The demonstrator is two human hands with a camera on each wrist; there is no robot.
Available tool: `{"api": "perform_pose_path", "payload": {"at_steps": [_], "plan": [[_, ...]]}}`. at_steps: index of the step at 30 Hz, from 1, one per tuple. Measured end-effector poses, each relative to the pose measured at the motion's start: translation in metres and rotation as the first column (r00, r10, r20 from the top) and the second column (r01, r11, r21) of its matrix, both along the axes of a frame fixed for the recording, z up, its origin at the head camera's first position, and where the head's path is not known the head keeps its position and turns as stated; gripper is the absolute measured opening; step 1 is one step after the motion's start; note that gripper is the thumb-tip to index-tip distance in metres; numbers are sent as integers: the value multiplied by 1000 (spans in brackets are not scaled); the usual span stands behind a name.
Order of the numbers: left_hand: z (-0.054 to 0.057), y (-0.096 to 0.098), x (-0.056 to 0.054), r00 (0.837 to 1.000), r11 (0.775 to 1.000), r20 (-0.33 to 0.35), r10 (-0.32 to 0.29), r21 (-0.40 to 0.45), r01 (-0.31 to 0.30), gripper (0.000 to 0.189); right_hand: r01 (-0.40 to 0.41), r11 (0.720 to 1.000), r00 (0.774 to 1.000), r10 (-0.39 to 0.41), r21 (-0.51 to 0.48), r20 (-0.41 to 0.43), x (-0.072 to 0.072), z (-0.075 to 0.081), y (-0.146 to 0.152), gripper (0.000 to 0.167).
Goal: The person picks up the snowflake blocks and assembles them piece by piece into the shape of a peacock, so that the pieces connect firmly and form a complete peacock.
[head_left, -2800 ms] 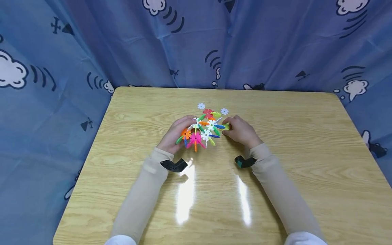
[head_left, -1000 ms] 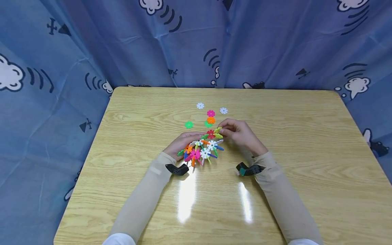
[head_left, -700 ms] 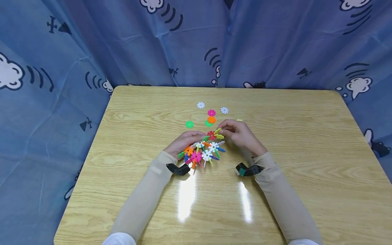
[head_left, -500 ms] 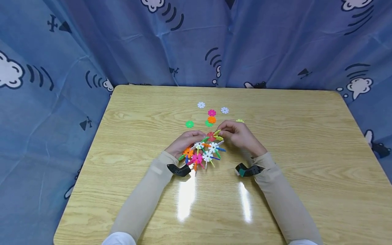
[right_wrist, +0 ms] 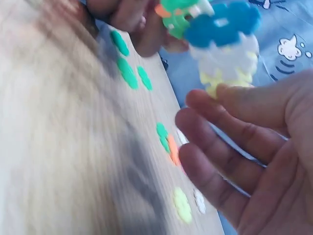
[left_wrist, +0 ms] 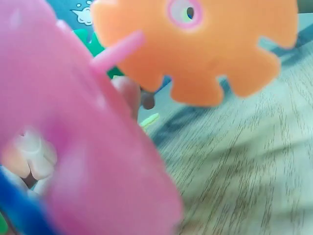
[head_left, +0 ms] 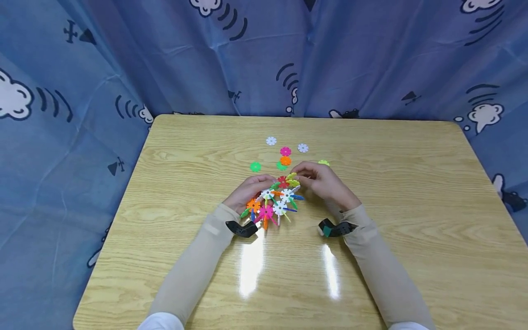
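My left hand [head_left: 249, 190] holds a cluster of slotted plastic snowflake discs [head_left: 266, 212] from its left side, above the middle of the table. White, orange, pink, green and blue discs slot into one another at angles. On the cluster's far side sit a red disc [head_left: 283, 182] and yellow discs [head_left: 293, 183]. My right hand [head_left: 326, 183] pinches a yellow disc [right_wrist: 211, 88] there between thumb and index finger, its other fingers loosely bent. In the left wrist view, a pink disc [left_wrist: 107, 147] and an orange disc [left_wrist: 210, 63] hide most of the left hand.
Loose discs lie flat beyond the hands: green [head_left: 255, 167], orange [head_left: 285, 161], pink [head_left: 285, 151], white [head_left: 271, 141] and yellow-green [head_left: 323, 162]. The wooden table [head_left: 392, 156] meets a blue patterned curtain [head_left: 350, 55] at the back.
Since the earliest frame, both hands have brought the cluster nearer the body, uncovering loose discs behind it. Over the last half second, the cluster and hands have barely shifted.
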State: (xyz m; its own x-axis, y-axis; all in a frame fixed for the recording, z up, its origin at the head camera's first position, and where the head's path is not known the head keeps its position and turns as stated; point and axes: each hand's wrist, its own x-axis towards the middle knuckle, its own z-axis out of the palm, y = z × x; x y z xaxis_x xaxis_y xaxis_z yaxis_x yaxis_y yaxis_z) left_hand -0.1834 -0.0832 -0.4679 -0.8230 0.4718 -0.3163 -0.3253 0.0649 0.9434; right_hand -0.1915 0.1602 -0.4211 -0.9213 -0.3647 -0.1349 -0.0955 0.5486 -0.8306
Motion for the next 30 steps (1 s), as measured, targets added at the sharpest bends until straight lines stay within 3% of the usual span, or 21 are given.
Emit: {"api": "perform_pose_path", "payload": {"at_steps": [4,9,12,16,19,24,30], "plan": [[-1,-1,0,1000,1000,5,4,-7,-4,35,76,997,997,-77,32,21,-7,-1,17,23],[-2,-1,0,1000,1000,20,15,0,-15,32,195,967,980,-185,167,-76,-12,-10,36,26],[-1,-1,0,999,1000,21,25,2,-25,29,184,949,980,-158,254,-121,-14,-16,37,32],[0,-1,0,1000,1000,8,26,7,-26,30,70,929,994,-32,364,-109,-15,-19,32,45],[0,0,0,1000,1000,9,22,10,-22,32,4,906,996,37,423,-87,-14,-20,28,47],[0,0,0,1000,1000,-2,15,9,-15,29,5,896,995,39,444,-88,-13,-19,25,37],[1,-1,1,1000,1000,-5,15,20,-15,19,9,887,996,33,461,-83,-11,-16,23,42]]}}
